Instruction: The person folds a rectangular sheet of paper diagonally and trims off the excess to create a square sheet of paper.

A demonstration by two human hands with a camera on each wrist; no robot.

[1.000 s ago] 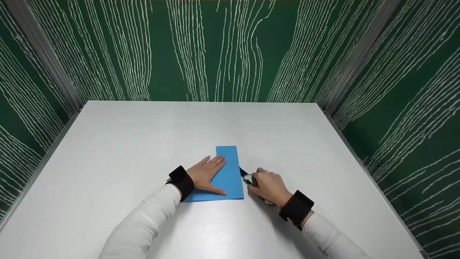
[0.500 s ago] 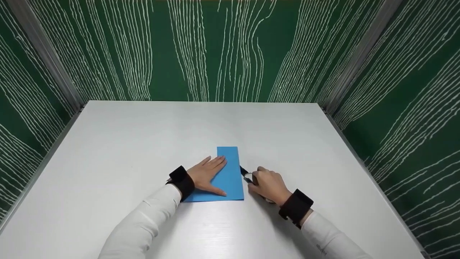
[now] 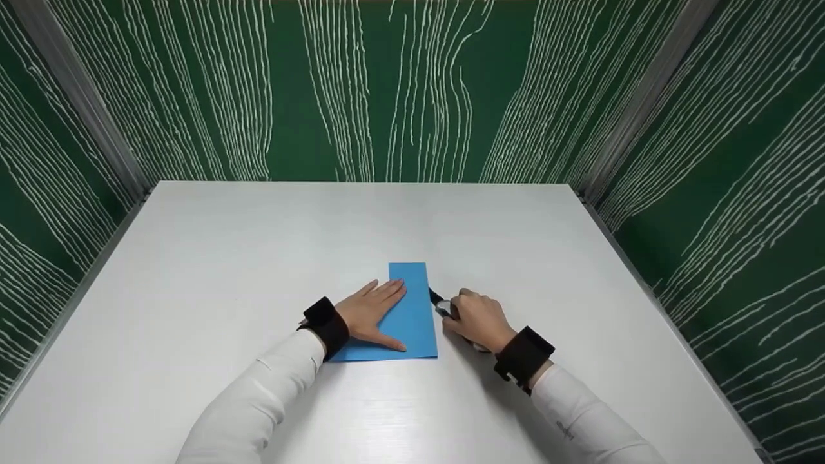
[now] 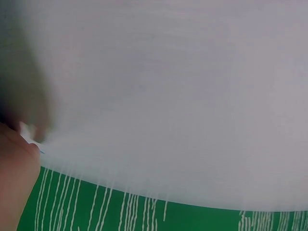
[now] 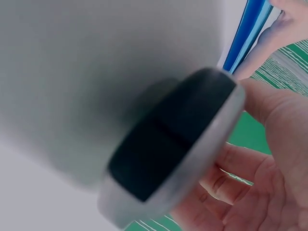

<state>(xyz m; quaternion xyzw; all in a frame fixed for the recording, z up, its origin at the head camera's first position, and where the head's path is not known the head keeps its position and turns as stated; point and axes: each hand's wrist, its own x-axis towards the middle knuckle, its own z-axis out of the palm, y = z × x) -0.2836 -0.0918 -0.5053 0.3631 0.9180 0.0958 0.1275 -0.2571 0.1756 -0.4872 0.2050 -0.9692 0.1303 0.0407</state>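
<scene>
A sheet of blue paper (image 3: 412, 316) lies on the white table. My left hand (image 3: 370, 314) rests on it with straight, spread fingers and thumb, covering part of its left side. In the right wrist view the blue paper (image 5: 244, 36) shows as a narrow band with a lighter edge. My right hand (image 3: 479, 318), right of the paper, grips a handheld tool (image 3: 443, 307) with a black front end at the paper's right edge. Up close the tool (image 5: 173, 139) shows a black panel in a grey rim; its exact kind is unclear. Only part of my left hand (image 4: 17, 168) shows in the left wrist view.
The white table (image 3: 258, 245) extends around the paper. Green walls (image 3: 296, 129) with wavy white lines stand behind and at both sides, with grey posts (image 3: 625, 122) at the corners. Each wrist wears a black band (image 3: 525, 357).
My right hand and its tool have slid a little forward along the paper's right edge. The left hand stays in place and the paper has hardly moved.
</scene>
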